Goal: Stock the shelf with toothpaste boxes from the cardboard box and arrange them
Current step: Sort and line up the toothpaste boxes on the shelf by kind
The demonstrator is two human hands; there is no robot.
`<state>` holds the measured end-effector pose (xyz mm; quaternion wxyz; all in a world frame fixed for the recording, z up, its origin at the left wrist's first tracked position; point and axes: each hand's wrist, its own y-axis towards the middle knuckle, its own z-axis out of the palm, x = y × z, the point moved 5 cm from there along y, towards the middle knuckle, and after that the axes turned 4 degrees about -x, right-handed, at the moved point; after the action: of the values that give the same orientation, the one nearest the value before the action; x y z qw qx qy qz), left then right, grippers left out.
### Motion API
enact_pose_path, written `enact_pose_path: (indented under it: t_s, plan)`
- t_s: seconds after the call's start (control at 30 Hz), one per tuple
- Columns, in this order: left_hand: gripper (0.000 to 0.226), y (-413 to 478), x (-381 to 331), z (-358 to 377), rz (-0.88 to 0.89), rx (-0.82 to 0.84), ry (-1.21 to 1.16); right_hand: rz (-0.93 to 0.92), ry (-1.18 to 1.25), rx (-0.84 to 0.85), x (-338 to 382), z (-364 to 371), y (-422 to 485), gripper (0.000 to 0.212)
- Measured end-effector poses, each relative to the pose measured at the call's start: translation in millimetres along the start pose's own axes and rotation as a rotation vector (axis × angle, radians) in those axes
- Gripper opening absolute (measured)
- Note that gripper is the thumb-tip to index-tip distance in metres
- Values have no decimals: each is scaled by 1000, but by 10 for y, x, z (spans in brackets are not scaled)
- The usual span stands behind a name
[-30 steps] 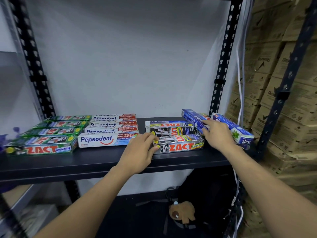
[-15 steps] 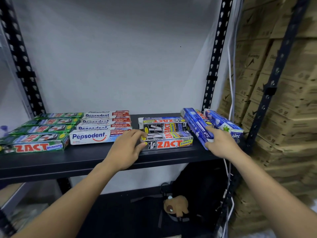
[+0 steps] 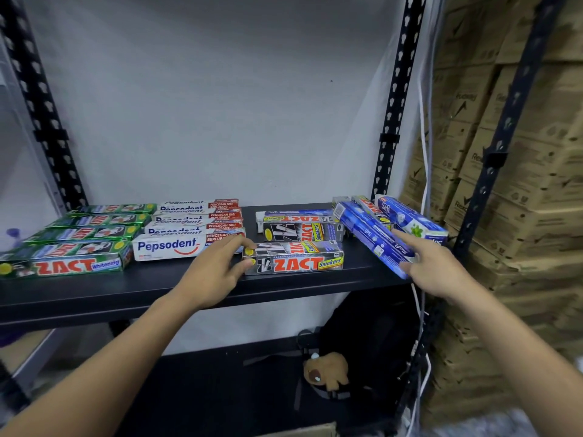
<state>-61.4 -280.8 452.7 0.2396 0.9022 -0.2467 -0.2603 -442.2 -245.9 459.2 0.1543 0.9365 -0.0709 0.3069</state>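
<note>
On the black shelf (image 3: 126,291) lie rows of toothpaste boxes: green ZACT Whitening boxes (image 3: 72,263) at the left, white Pepsodent boxes (image 3: 176,246) beside them, and black ZACT Smokers boxes in the middle. My left hand (image 3: 217,269) grips the left end of the front ZACT Smokers box (image 3: 296,260), fingers on top and thumb at its front. My right hand (image 3: 435,266) pinches the near end of a blue Safi box (image 3: 369,236) that lies at an angle and reaches the shelf's front edge. A second Safi box (image 3: 410,220) lies just right of it.
Black perforated posts (image 3: 391,121) frame the shelf. Stacked brown cartons (image 3: 520,184) fill the right side. A dark backpack (image 3: 372,335) with a brown plush toy (image 3: 328,372) sits on the lower shelf. A cardboard edge (image 3: 299,432) shows at the bottom.
My right hand has slid from the far part of the blue Safi box to its near end, and the box now reaches the shelf front. My left hand stays on the ZACT Smokers box.
</note>
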Motion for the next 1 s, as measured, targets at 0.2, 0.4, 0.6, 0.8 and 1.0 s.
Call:
enact_pose_path:
  t_s: [0.2,0.4,0.6,0.8,1.0]
  plan:
    - [22,-7,17,7,-21,-7,-32,-80,185,80,140,73,-8,70]
    - [23,-2,-3,-12,-52,-16,-31,-234,-173,95,545,131,295,58]
    - [24,-3,1,21,-24,-11,1,-335,-268,244,706,221,466,62]
    - [28,72,-132,104,52,-40,114,-322,-92,238,785,302,643,58]
    - [37,519,-170,-24,150,-49,281,-342,-10,-60,1032,230,1125,23]
